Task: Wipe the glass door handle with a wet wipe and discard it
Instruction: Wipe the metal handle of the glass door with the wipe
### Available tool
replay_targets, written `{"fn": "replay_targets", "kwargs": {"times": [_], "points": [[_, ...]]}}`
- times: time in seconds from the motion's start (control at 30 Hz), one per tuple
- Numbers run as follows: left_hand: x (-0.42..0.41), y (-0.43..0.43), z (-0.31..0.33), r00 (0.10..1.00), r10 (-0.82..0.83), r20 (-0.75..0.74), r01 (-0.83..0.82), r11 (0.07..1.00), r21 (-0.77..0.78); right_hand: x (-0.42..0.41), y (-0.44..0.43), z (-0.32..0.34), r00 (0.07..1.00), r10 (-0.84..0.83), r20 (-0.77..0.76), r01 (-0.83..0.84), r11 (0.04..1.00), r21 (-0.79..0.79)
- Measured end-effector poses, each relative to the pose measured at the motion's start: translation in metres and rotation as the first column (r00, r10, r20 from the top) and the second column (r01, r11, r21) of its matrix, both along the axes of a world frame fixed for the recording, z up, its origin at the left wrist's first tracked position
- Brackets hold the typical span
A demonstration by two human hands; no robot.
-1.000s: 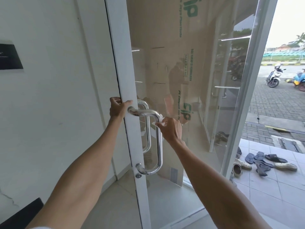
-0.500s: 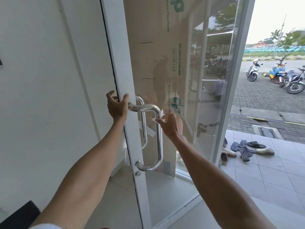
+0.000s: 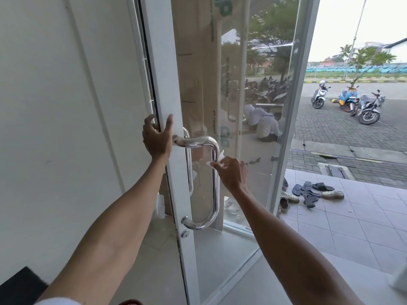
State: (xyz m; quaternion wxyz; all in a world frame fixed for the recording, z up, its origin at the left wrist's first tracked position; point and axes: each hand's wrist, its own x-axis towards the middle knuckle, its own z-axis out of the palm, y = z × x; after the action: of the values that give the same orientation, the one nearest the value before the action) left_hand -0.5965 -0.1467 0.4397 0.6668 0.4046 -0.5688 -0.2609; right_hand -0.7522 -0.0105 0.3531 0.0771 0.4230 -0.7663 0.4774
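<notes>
The glass door has a white frame (image 3: 167,84) and a shiny steel D-shaped handle (image 3: 214,194) with a lock below it. My left hand (image 3: 156,137) grips the frame's edge just above the handle's top mount, fingers wrapped round the back. My right hand (image 3: 231,172) pinches a small white wet wipe (image 3: 220,158) against the right side of the handle's upright bar, near its top bend. A second handle shows through the glass on the far side.
A white wall (image 3: 66,106) stands to the left. Sandals and shoes (image 3: 308,193) lie on the tiled step outside to the right. Parked scooters (image 3: 350,102) stand on the paving beyond. A dark mat corner (image 3: 19,282) sits at the lower left.
The door has swung further open and the view has shifted right. My right hand with the wipe has slid a little down the upright bar. My left hand stays on the frame's edge.
</notes>
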Motion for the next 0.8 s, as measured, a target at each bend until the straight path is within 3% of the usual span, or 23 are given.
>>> {"fn": "replay_targets", "kwargs": {"times": [0.37, 0.8], "points": [[-0.011, 0.032, -0.002, 1.000, 0.019, -0.017, -0.021, 0.987, -0.162, -0.003, 0.039, -0.033, 0.999, -0.045, -0.027, 0.046, 0.998, 0.035], [-0.014, 0.049, -0.002, 0.997, 0.006, -0.080, -0.021, 0.982, -0.189, 0.010, 0.053, -0.097, 0.986, -0.142, 0.084, 0.124, 0.974, 0.189]]}}
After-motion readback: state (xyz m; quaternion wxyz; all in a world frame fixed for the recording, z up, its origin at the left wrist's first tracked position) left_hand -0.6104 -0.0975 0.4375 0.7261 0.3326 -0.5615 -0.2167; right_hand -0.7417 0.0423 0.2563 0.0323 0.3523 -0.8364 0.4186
